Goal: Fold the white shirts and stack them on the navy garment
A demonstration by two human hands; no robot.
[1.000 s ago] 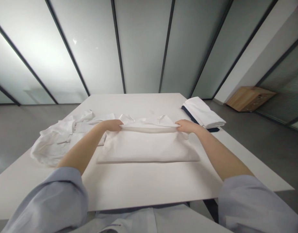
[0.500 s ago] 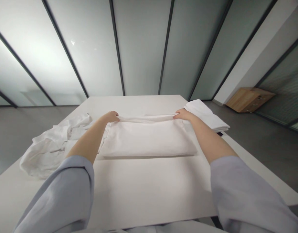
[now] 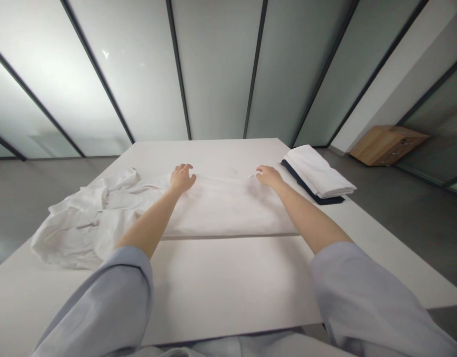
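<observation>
A white folded cloth (image 3: 228,213), perhaps a garment, lies flat on the table in front of me, its near edge straight. My left hand (image 3: 182,178) is over its far left corner, fingers bent and apart, with nothing in them. Over the far right part of the cloth is my right hand (image 3: 269,176), thumb and fingers apart and likewise holding nothing. Whether the fingertips brush the fabric I cannot tell. My forearms cover parts of the cloth's left and right sides.
Crumpled white fabric (image 3: 90,218) is heaped on the left of the white table (image 3: 232,287). At the right edge sit folded white cloths (image 3: 317,171) on top of a dark folded cloth (image 3: 306,186). A wooden cabinet (image 3: 386,144) stands on the floor beyond.
Both hands have let go of the cloth's far edge and moved inward, toward each other. The raised far edge now lies down flat.
</observation>
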